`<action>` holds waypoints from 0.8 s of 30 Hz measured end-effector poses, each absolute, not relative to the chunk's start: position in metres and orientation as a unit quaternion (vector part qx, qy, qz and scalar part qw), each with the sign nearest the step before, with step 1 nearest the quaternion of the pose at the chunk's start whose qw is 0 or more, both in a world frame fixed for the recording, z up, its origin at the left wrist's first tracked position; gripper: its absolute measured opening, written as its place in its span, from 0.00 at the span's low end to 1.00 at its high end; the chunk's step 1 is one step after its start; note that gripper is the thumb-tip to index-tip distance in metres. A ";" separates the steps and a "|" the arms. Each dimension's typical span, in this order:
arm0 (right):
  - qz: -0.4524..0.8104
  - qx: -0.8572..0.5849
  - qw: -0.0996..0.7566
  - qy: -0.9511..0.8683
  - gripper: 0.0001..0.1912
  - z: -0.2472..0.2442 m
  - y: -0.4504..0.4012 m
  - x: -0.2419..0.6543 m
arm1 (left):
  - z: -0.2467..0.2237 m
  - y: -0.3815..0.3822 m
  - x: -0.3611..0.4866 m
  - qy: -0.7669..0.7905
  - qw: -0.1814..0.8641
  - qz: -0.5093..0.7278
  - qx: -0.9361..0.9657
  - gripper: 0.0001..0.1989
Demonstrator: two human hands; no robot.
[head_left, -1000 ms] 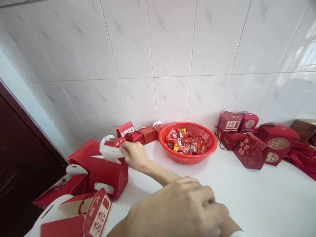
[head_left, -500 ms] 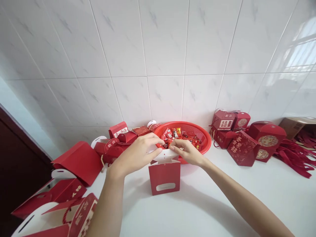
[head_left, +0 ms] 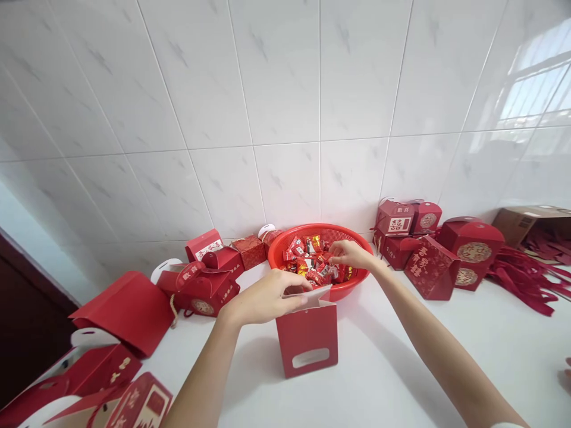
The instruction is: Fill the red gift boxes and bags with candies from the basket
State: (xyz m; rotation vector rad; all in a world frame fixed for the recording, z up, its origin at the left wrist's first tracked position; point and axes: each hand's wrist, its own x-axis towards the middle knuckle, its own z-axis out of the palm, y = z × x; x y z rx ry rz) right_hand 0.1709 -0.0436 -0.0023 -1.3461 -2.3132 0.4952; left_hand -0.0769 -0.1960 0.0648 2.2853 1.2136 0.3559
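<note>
An upright red paper gift box (head_left: pixel 307 336) with an open top and a pale oval window low on its front stands before me. My left hand (head_left: pixel 267 297) is closed on its upper flap, with fingers and thumb at the rim; part of the grip is hidden. Behind the box is a red plastic basket (head_left: pixel 279 241) holding many wrapped candies (head_left: pixel 312 261). Over the basket's right side, my right hand (head_left: pixel 352 254) reaches in, its fingers curved and slightly apart at the candies. No candy shows lifted in it.
Red gift boxes (head_left: pixel 203 291) crowd the left side, and more patterned boxes (head_left: pixel 432 267) stand at right. Beyond those lie dark red ribbons (head_left: pixel 521 276) and a cardboard carton (head_left: pixel 513 229). A white tiled wall (head_left: pixel 285 89) rises behind. Another person's fingers (head_left: pixel 568 367) show at the right edge.
My right hand has left the box's top and moved forward and right into the basket. My left hand stays at the box's flap. The view has shifted slightly.
</note>
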 end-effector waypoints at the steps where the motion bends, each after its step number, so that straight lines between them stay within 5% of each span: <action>1: 0.167 -0.488 0.174 -0.839 0.13 -0.006 -0.041 0.170 | 0.064 -0.195 -0.077 0.443 0.275 0.134 0.843 0.15; 5: 0.176 -0.519 0.100 -0.830 0.28 -0.015 -0.038 0.165 | 0.062 -0.191 -0.084 0.422 0.330 0.184 0.824 0.26; 12: 0.186 -0.555 0.150 -0.797 0.24 -0.018 -0.034 0.164 | 0.049 -0.156 -0.095 0.441 0.363 0.323 0.755 0.25; 16: 0.202 -0.532 0.235 -0.788 0.20 -0.018 -0.033 0.168 | 0.029 -0.111 -0.078 0.472 0.331 0.204 0.791 0.19; 20: 0.272 -0.540 0.411 -0.683 0.19 -0.021 -0.030 0.173 | 0.006 -0.066 -0.057 0.452 0.312 -0.010 0.835 0.14; 24: 0.366 -0.535 0.504 -0.571 0.25 -0.027 -0.024 0.176 | -0.010 -0.044 -0.046 0.471 0.310 -0.079 0.822 0.26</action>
